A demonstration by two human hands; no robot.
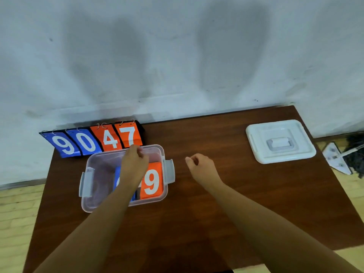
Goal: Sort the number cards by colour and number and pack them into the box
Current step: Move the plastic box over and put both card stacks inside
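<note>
A clear plastic box [92, 186] stands on the brown table at the left. Inside it lie an orange card showing 9 [152, 181] and a blue card [117, 179], mostly hidden by my forearm. Behind the box a flip scoreboard [92, 141] leans against the wall, showing blue 9, blue 0, orange 4, orange 7. My left hand [135, 161] hovers over the box's far side with fingers curled; nothing shows in it. My right hand [201, 166] hangs above the table to the right of the box, fingers loosely curled, holding nothing.
The box's white lid [279, 141] lies at the table's far right corner. A white wall runs just behind the table. Beyond the right edge, a white bracket and dark clutter [346, 154] lie on the floor.
</note>
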